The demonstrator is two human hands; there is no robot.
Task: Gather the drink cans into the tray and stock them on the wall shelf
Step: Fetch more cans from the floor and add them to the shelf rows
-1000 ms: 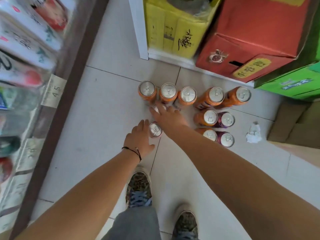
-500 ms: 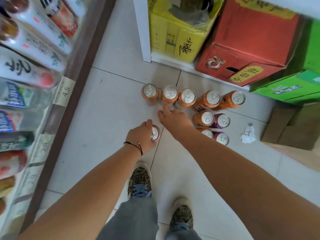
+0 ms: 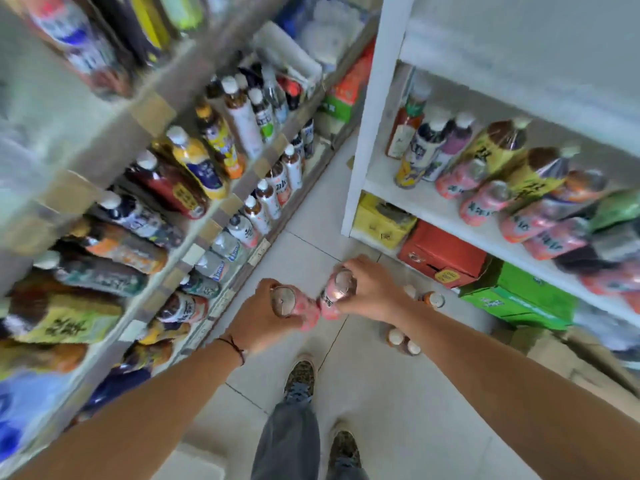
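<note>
pale tiled floor (image 3: pixel 398 403), drink cans (image 3: pixel 403 341) standing on it

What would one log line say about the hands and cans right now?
left hand: grips pink drink can | right hand: grips second pink can | both cans: lifted above the floor | orange cans: on tiled floor

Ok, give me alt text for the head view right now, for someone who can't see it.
Each hand holds a pink drink can over the tiled floor: the left hand grips one can, the right hand another, and the two cans meet between them. More cans stand on the floor beyond, between a bottle-filled shelf on the left and a white shelf holding pink cans on the right.
</note>
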